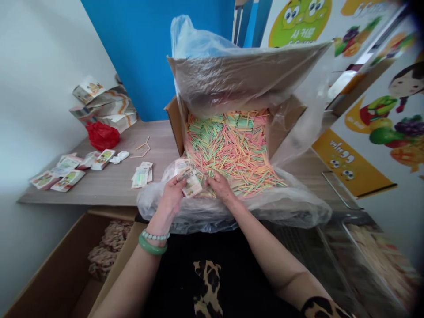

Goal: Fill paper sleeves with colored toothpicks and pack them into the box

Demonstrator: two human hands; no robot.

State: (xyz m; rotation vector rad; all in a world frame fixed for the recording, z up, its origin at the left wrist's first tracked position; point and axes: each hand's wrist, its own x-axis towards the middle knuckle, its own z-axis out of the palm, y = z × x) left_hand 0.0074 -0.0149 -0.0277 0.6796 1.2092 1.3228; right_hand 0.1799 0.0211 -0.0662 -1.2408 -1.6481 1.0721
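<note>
My left hand (172, 191) grips a small printed packet (192, 183) with its fingers and thumb, at the front edge of the opened carton. Close to the packet's right side, my right hand (219, 184) has its fingers pinched together over the front of the pile; what is in them is too small to make out. Thin pink, yellow, green and orange sticks (228, 145), apparently candy, fill the plastic-lined cardboard carton (177, 123) lying open towards me. Clear plastic liner (271, 203) spreads over the table edge under my hands. Another pale packet (181, 165) lies just behind my left hand.
Left on the grey table (159, 137) are a packet stack (142, 175), several small boxes (68, 180), a red plastic bag (102, 135) and loose sticks (143, 148). Below stands a cardboard box (66, 265) holding bundled packets. Printed cartons (357, 163) rise at the right.
</note>
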